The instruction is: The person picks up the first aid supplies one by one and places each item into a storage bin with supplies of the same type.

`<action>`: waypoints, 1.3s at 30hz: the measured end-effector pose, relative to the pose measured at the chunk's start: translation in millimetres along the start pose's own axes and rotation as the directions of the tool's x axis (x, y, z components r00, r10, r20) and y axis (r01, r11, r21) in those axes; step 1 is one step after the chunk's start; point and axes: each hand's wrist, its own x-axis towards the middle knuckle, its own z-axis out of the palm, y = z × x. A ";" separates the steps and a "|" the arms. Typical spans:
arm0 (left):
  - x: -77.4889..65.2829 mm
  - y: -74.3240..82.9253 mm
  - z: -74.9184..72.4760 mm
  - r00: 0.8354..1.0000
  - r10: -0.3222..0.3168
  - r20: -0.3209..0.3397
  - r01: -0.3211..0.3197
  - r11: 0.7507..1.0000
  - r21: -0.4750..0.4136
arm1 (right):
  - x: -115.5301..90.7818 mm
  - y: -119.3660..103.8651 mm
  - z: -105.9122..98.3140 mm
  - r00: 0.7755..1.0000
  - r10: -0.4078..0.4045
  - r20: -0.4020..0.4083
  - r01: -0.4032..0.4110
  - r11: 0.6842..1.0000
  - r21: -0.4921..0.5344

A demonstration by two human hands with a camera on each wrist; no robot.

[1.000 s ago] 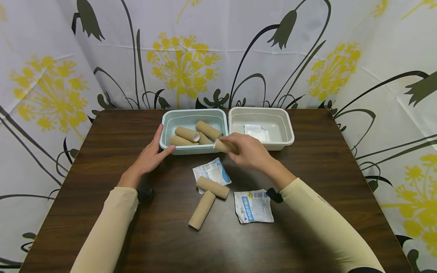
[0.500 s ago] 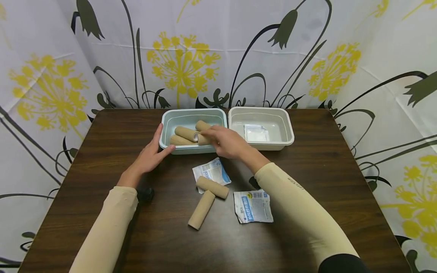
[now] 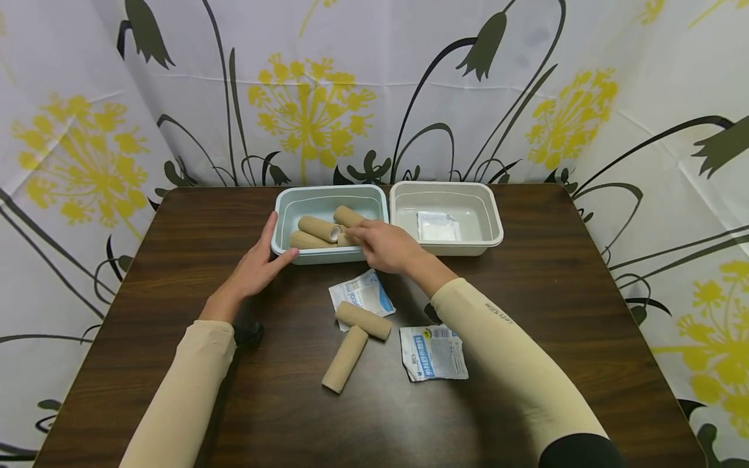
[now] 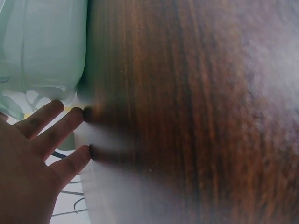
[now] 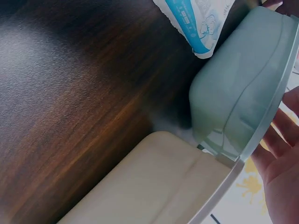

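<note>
A pale blue plastic tub (image 3: 330, 258) at the back of the table holds several cardboard tubes (image 3: 318, 229). My left hand (image 3: 254, 268) rests against its left front corner, thumb along the front rim and fingers extended up the side. Over the tub's right front rim reaches my right hand (image 3: 393, 248), its fingers spread apart in the right wrist view and touching a tube (image 3: 346, 238) that it partly hides. Two more tubes lie on the table: one (image 3: 364, 320) across a torn gauze packet (image 3: 365, 294), the other (image 3: 345, 359) angled toward the front.
A cream tub (image 3: 462, 249) stands right beside the blue one, with a white flat packet (image 3: 437, 226) inside. Another gauze packet (image 3: 433, 353) lies on the brown table (image 3: 281, 416) below my right forearm. A flowered curtain (image 3: 374, 97) hangs behind the table.
My right hand has moved left from the gap between the tubs into the blue tub, and the tube it held is now down among the others. My left hand stays in place.
</note>
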 end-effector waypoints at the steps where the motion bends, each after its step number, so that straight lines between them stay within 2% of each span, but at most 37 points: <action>1: -0.2 -0.2 -0.2 1.000 -0.001 0.000 0.001 1.000 0.000 | -0.3 0.0 0.0 1.000 -0.002 -0.001 0.002 1.000 0.001; 13: 0.1 -2.3 -1.2 1.000 -0.001 -0.002 0.001 1.000 -0.003 | -11.9 -2.9 -8.0 0.999 -0.054 -0.009 0.054 0.998 0.028; 20: -1.2 -0.8 -3.1 1.000 -0.011 -0.001 0.011 1.000 -0.009 | -30.9 -14.7 -25.7 0.990 -0.115 -0.079 0.118 0.992 0.037; 25: -1.8 0.4 -4.4 1.000 -0.003 0.003 0.003 1.000 -0.013 | -50.0 -28.1 -37.8 0.972 -0.195 -0.128 0.205 0.977 0.067; 27: -1.9 0.5 -4.4 1.000 -0.001 0.003 0.001 1.000 -0.015 | -58.2 -31.5 -37.2 0.970 -0.215 -0.114 0.223 0.973 0.060; 30: -1.9 0.1 -3.7 1.000 -0.001 0.002 0.001 1.000 -0.012 | -70.1 -35.0 -31.2 0.977 -0.204 -0.057 0.206 0.978 0.039; 34: -1.9 -0.3 -2.1 1.000 -0.014 0.002 0.014 1.000 -0.010 | -84.4 -37.1 -16.7 0.985 -0.170 0.023 0.169 0.985 0.041; 39: -0.8 0.4 -0.6 1.000 -0.008 0.010 0.008 1.000 -0.018 | -99.2 -37.9 4.7 0.991 -0.113 0.075 0.106 0.990 0.093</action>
